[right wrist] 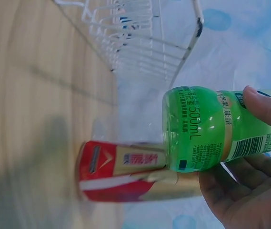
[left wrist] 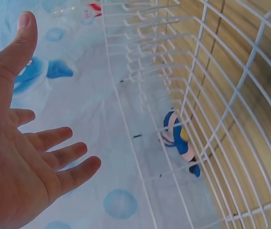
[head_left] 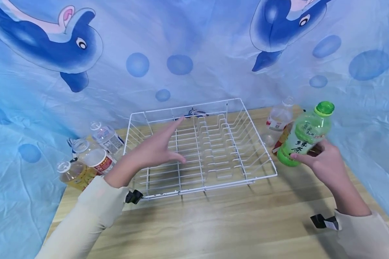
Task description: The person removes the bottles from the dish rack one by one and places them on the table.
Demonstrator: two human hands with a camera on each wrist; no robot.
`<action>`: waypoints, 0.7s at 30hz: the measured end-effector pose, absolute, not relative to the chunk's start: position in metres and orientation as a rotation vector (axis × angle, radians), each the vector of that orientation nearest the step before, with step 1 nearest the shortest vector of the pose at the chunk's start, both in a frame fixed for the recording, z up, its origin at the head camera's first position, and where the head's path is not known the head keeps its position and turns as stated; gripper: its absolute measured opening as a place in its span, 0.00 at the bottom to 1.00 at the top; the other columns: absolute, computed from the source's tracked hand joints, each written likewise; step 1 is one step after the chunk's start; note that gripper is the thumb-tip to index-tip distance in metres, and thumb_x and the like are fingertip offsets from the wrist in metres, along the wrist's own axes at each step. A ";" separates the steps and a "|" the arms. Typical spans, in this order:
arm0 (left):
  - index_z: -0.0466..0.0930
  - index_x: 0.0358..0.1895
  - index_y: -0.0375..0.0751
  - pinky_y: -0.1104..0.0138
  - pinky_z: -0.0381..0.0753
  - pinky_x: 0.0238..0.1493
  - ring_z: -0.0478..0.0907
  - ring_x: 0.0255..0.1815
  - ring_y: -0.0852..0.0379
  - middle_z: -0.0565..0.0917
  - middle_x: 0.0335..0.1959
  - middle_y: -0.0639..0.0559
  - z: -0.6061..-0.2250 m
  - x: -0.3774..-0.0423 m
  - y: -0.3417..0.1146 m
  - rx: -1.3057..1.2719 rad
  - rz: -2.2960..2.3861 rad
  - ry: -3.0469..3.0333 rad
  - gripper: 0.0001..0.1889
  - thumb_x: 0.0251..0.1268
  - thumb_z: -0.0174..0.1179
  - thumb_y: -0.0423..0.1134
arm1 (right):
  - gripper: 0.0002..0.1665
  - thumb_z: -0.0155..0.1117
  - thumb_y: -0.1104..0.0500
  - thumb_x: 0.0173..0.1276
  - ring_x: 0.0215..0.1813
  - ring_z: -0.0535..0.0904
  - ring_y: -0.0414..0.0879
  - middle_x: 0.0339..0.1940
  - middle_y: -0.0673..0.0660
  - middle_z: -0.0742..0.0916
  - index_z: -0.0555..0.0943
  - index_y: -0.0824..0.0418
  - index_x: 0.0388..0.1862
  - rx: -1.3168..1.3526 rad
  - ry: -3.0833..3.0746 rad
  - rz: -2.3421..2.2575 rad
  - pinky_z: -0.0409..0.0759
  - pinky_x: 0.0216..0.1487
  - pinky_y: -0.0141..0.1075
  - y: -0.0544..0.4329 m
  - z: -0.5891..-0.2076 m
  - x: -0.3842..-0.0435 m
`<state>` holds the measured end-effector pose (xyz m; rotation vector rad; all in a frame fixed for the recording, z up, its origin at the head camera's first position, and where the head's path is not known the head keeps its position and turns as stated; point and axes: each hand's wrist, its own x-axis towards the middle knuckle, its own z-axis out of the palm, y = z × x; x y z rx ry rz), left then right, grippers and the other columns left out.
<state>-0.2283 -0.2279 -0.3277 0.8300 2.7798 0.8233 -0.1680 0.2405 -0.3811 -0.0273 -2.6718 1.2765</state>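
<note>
In the head view, my right hand grips a green tea bottle off the table, its green cap up and tilted to the right. The right wrist view shows thumb and fingers wrapped round the green bottle. Behind it stands a red and gold can, partly hidden by the bottle. My left hand is held above the left part of a white wire rack, fingers spread and holding nothing. The left wrist view shows the open palm beside the rack's wires.
At the left stand several clear bottles: one with a yellow label, one with a red and white label, one with a blue and white label. Behind the can is another clear bottle. A blue dolphin-print cloth hangs behind the wooden table.
</note>
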 end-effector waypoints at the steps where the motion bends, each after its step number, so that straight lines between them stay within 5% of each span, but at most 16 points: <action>1: 0.35 0.83 0.62 0.49 0.55 0.77 0.48 0.81 0.47 0.47 0.83 0.52 -0.326 -0.226 -0.231 0.811 0.817 2.789 0.68 0.45 0.79 0.59 | 0.41 0.78 0.53 0.62 0.44 0.75 0.26 0.57 0.70 0.81 0.70 0.68 0.67 -0.029 -2.677 1.259 0.76 0.39 0.19 0.243 -0.383 -0.166; 13: 0.36 0.83 0.57 0.40 0.54 0.74 0.48 0.80 0.40 0.47 0.83 0.48 -0.323 -0.195 -0.263 0.712 0.795 2.856 0.68 0.44 0.76 0.63 | 0.40 0.78 0.53 0.61 0.46 0.69 0.28 0.57 0.73 0.81 0.72 0.70 0.65 -0.079 -2.725 1.108 0.70 0.37 0.19 0.273 -0.409 -0.159; 17: 0.34 0.83 0.61 0.36 0.55 0.72 0.47 0.81 0.39 0.46 0.83 0.48 -0.326 -0.181 -0.273 0.649 0.804 2.843 0.67 0.46 0.73 0.66 | 0.40 0.78 0.53 0.61 0.50 0.78 0.53 0.56 0.76 0.81 0.71 0.72 0.65 -0.078 -2.743 1.079 0.70 0.37 0.24 0.279 -0.417 -0.162; 21: 0.34 0.83 0.62 0.34 0.57 0.70 0.45 0.81 0.38 0.45 0.83 0.48 -0.328 -0.168 -0.283 0.554 0.838 2.828 0.66 0.46 0.72 0.67 | 0.42 0.77 0.53 0.62 0.55 0.75 0.70 0.56 0.78 0.79 0.69 0.74 0.66 -0.095 -2.768 1.081 0.70 0.38 0.31 0.282 -0.421 -0.165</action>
